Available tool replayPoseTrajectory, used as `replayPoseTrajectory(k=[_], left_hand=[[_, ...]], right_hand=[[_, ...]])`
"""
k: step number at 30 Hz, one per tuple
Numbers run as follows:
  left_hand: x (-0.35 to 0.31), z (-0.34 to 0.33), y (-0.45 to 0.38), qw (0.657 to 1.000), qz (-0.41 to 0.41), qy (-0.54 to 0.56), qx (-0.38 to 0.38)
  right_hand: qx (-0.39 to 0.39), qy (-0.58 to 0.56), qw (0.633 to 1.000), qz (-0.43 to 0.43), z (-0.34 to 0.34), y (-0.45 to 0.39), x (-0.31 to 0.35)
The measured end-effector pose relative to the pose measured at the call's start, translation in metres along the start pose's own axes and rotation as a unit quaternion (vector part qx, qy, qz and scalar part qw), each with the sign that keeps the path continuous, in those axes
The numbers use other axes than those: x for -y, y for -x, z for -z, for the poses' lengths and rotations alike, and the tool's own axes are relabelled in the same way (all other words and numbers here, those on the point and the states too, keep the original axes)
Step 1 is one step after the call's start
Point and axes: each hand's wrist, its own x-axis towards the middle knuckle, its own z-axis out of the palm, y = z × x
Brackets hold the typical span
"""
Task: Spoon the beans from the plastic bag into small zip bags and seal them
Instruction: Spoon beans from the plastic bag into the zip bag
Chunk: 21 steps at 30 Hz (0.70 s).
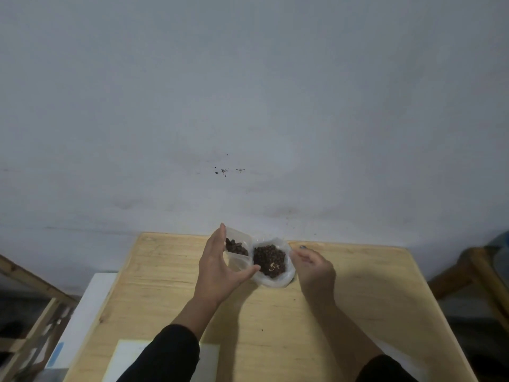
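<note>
At the far edge of the wooden bench (275,312), against the wall: 1 plastic bag (271,261), mouth open upward, holding a heap of dark beans (268,259); touching it on the left, 1 small zip bag (237,250), open and holding a small amount of beans. Left hand (220,268) gripped the small zip bag, fingers along its far-left side and thumb curled under its near edge. Right hand (311,267) lay at the plastic bag's right rim, fingers curled; whether it pinched the film could not be told. No spoon was visible. Handling, as judged: both bags thin, soft and slippery, light, prone to slump and spill; best held at the rim, the zip bag pinched along its strip for sealing.
</note>
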Motion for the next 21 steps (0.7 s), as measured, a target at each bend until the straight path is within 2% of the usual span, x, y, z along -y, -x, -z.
replayPoseTrajectory(k=[2, 4, 9, 11, 14, 17, 21], left_hand=[[-0.003, 0.002, 0.0, 1.0, -0.012, 0.001, -0.007], [-0.008, 0.005, 0.0, 1.0, -0.024, 0.005, 0.0], [-0.018, 0.014, 0.001, 0.998, -0.065, 0.026, 0.001], [-0.02, 0.018, 0.001, 0.997, -0.076, 0.029, 0.001], [-0.022, 0.023, 0.003, 0.997, -0.077, 0.027, 0.007], [-0.025, 0.027, 0.004, 0.996, -0.077, 0.036, 0.015], [-0.031, 0.033, 0.003, 0.996, -0.076, 0.041, 0.023]], right_hand=[[0.098, -0.089, 0.991, 0.022, -0.004, 0.008, 0.03], [0.167, -0.109, 0.98, 0.021, -0.005, 0.013, 0.052], [0.244, -0.022, 0.966, 0.086, -0.003, 0.018, 0.075], [0.25, 0.027, 0.961, 0.111, -0.001, 0.019, 0.077], [0.211, 0.096, 0.961, 0.147, 0.0, 0.02, 0.082], [0.19, 0.112, 0.96, 0.173, 0.001, 0.019, 0.086], [0.235, 0.097, 0.952, 0.171, 0.01, 0.018, 0.095]])
